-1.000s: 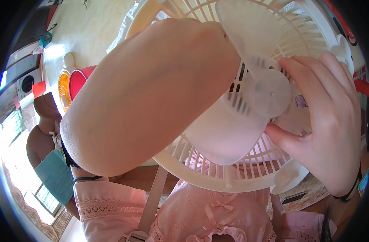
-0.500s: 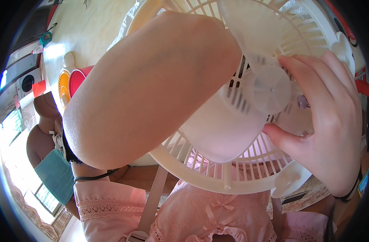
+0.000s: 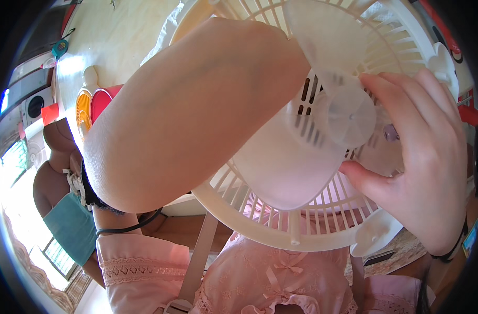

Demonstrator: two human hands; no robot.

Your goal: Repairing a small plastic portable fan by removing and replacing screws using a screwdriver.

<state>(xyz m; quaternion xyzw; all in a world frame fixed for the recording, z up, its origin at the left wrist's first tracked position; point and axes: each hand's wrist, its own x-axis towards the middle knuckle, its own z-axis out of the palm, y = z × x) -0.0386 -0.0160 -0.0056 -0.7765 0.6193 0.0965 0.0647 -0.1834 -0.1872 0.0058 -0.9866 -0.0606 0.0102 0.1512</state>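
A white electric fan stands before me, its rear grille [image 3: 281, 236] ringing a set of translucent fan blades [image 3: 288, 172]. From the right, my right hand [image 3: 424, 141] curves around the blade hub [image 3: 351, 116], its thumb tip and a fingertip set against the blades. A small purple knobby thing [image 3: 390, 132] shows beneath the palm; I cannot make out what it is. Across the middle runs my left forearm [image 3: 197, 115], very close to the camera. It covers the left part of the fan, and my left hand is hidden behind it.
Further left on the pale floor are a red tub [image 3: 102, 102], an orange round-grilled thing [image 3: 83, 108] and a teal object [image 3: 59, 48]. A seated person with a teal cloth [image 3: 71, 227] is close on the left. A phone-like screen [image 3: 471, 243] edges in at the right.
My left forearm has shifted slightly, uncovering a little more of the dark vent slots beside the hub. My right hand keeps nearly the same place on the blades.
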